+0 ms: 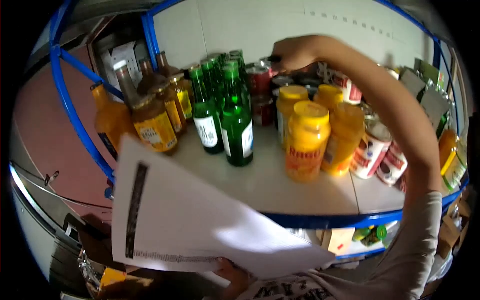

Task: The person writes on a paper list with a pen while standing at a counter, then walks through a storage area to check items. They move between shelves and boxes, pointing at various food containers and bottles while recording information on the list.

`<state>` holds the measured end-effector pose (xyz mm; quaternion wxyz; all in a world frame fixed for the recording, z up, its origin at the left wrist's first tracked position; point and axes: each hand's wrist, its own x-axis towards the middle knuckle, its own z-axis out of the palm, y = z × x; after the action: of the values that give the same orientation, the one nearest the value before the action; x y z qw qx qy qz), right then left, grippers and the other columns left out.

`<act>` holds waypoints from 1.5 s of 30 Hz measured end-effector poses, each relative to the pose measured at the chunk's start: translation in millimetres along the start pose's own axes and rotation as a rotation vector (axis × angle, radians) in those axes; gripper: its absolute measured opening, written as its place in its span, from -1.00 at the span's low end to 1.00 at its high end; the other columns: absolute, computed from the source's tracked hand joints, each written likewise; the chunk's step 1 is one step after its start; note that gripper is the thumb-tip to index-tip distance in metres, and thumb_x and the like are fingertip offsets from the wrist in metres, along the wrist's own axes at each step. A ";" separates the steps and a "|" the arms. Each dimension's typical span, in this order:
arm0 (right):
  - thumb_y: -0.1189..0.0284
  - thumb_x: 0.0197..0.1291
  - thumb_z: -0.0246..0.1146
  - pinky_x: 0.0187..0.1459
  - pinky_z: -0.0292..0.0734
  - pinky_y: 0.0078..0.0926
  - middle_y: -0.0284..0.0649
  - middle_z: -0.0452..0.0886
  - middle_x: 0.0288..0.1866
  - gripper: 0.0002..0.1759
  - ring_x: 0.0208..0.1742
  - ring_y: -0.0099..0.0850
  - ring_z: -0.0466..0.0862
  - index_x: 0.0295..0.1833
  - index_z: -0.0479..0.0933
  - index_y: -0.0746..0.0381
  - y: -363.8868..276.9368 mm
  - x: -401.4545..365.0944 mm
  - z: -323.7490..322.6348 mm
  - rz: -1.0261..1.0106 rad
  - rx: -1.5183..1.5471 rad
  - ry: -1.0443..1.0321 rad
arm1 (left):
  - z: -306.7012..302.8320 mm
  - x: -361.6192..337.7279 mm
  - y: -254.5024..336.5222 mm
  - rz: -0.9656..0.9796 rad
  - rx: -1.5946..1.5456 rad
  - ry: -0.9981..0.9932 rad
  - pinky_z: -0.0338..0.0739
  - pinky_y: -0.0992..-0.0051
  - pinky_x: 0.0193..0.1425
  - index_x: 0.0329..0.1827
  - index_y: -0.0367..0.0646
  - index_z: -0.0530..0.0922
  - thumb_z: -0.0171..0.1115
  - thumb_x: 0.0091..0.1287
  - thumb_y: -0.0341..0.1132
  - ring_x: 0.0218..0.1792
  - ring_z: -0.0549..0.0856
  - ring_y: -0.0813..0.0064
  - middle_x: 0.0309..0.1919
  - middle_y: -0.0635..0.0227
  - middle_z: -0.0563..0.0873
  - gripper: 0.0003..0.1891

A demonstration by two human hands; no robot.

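My left hand (pixel 232 276) grips the lower edge of a large white paper sheet (pixel 195 215), which has a dark printed strip and a line of small print. The sheet is tilted and covers part of the shelf's front. My right arm stretches across the shelf. At the back, my right hand (pixel 299 52) is closed, beside and above a red can (pixel 259 80). Something dark shows at its fingertips, too small and blurred to name. In front of that arm stand jars with yellow lids, one of them an orange sauce jar (pixel 306 145). Green glass bottles (pixel 237 125) stand left of them.
Amber bottles (pixel 107 115) and jars with yellow labels (pixel 155 127) stand at the left of the shelf. White-and-red cans (pixel 370 150) are at the right. A blue metal frame (pixel 320 220) edges the white shelf. Boxes (pixel 452 225) lie at the lower right.
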<state>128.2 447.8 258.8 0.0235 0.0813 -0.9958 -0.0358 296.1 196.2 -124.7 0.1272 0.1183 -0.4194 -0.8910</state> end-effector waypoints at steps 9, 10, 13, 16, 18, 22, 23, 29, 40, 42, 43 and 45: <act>-0.27 -0.12 -0.08 -0.19 0.44 -0.32 -0.10 0.58 -0.37 -0.20 -0.27 -0.24 0.56 -0.19 0.52 0.29 48.9 134.2 34.2 0.204 -0.262 -0.032 | 74.5 63.4 66.8 0.167 0.154 0.082 0.33 0.39 -0.04 0.06 -0.22 0.16 -0.08 0.28 -0.30 -0.16 0.40 0.48 -0.11 0.27 0.42 -0.66; -0.28 -0.10 -0.10 -0.09 0.37 -0.27 -0.09 0.49 -0.19 -0.18 -0.13 -0.22 0.48 -0.09 0.45 0.28 55.0 149.6 38.1 0.238 -0.227 -0.145 | 81.7 64.1 66.7 0.133 0.111 0.128 0.34 0.40 -0.05 0.05 -0.21 0.17 -0.08 0.28 -0.31 -0.16 0.40 0.48 -0.11 0.27 0.42 -0.68; -0.29 -0.07 -0.13 0.09 0.24 -0.14 -0.01 0.24 0.19 -0.10 0.18 -0.17 0.29 0.16 0.26 0.27 71.8 187.8 51.9 0.244 -0.074 -0.444 | 87.8 61.5 59.8 0.102 0.079 0.210 0.36 0.37 -0.07 0.04 -0.21 0.20 -0.05 0.26 -0.27 -0.16 0.41 0.41 -0.12 0.22 0.42 -0.66; -0.28 -0.09 -0.07 0.01 0.32 -0.12 0.06 0.22 0.18 -0.08 0.11 -0.12 0.35 0.20 0.19 0.26 74.5 191.8 59.1 0.284 -0.030 -0.341 | 79.6 68.6 50.4 0.180 0.135 0.188 0.39 0.28 -0.09 0.07 -0.25 0.22 0.01 0.23 -0.19 -0.18 0.43 0.28 -0.13 0.14 0.42 -0.57; -0.28 -0.17 0.02 0.00 0.32 -0.14 0.08 0.21 0.18 -0.01 0.09 -0.10 0.36 0.25 0.10 0.22 83.3 193.6 47.9 0.262 -0.027 -0.426 | 72.8 72.3 46.6 0.156 0.076 0.221 0.39 0.29 -0.11 0.05 -0.27 0.23 0.03 0.22 -0.19 -0.21 0.44 0.28 -0.16 0.13 0.43 -0.56; -0.30 -0.22 0.05 0.01 0.29 -0.14 0.10 0.23 0.17 0.01 0.10 -0.08 0.34 0.24 0.13 0.22 87.2 180.2 34.1 0.145 -0.072 -0.469 | 70.4 69.1 43.2 0.161 0.014 0.295 0.41 0.29 -0.16 0.00 -0.31 0.24 0.06 0.21 -0.18 -0.26 0.46 0.30 -0.22 0.11 0.46 -0.57; -0.28 -0.22 0.06 -0.04 0.32 -0.16 0.10 0.27 0.12 0.00 0.04 -0.09 0.37 0.23 0.14 0.22 86.2 179.4 33.7 0.146 -0.073 -0.443 | 83.5 64.8 46.9 0.206 0.032 0.311 0.42 0.30 -0.18 -0.01 -0.32 0.25 0.06 0.21 -0.18 -0.28 0.47 0.31 -0.22 0.11 0.46 -0.57; -0.28 -0.24 0.08 -0.20 0.43 -0.13 0.19 0.34 0.02 0.06 -0.11 0.00 0.47 0.21 0.11 0.34 90.1 179.7 46.2 0.157 -0.039 -0.318 | 72.8 67.0 39.7 0.234 0.253 0.390 0.42 0.31 -0.21 -0.07 -0.32 0.27 0.06 0.20 -0.21 -0.28 0.47 0.33 -0.24 0.11 0.46 -0.62; -0.40 -0.32 0.00 0.06 0.24 0.05 0.15 -0.01 0.27 0.21 0.22 0.10 0.12 0.30 -0.11 0.28 82.2 180.1 56.2 0.245 0.035 -0.339 | 111.3 46.7 51.0 0.204 0.228 0.425 0.39 0.33 -0.19 -0.06 -0.30 0.26 0.01 0.21 -0.16 -0.24 0.45 0.35 -0.21 0.12 0.43 -0.60; -0.39 -0.31 0.01 0.04 0.27 0.02 0.15 -0.02 0.27 0.20 0.22 0.09 0.13 0.29 -0.10 0.29 89.9 192.6 62.3 0.197 0.025 -0.316 | 103.9 47.8 49.8 0.142 0.174 0.347 0.36 0.26 -0.06 0.08 -0.22 0.14 -0.03 0.22 -0.19 -0.12 0.41 0.32 -0.06 0.13 0.34 -0.56; -0.38 -0.31 0.02 0.03 0.29 0.01 0.15 -0.02 0.27 0.20 0.22 0.09 0.13 0.29 -0.10 0.29 93.1 197.7 65.8 0.172 0.019 -0.304 | 101.5 48.7 48.1 0.146 0.172 0.362 0.36 0.26 -0.06 0.08 -0.22 0.13 -0.02 0.22 -0.18 -0.11 0.40 0.32 -0.06 0.13 0.34 -0.55; -0.37 -0.30 0.02 -0.02 0.33 -0.01 0.16 0.04 0.25 0.18 0.19 0.08 0.20 0.29 -0.08 0.29 92.8 195.2 68.9 0.133 0.031 -0.302 | 97.5 50.6 43.8 0.162 0.159 0.392 0.36 0.26 -0.05 0.09 -0.22 0.13 -0.02 0.22 -0.18 -0.09 0.40 0.31 -0.06 0.13 0.34 -0.54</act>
<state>-82.7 511.8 205.1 -0.1256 0.0094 -0.9916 -0.0308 223.2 222.7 -35.4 0.2675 0.2648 -0.4639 -0.8020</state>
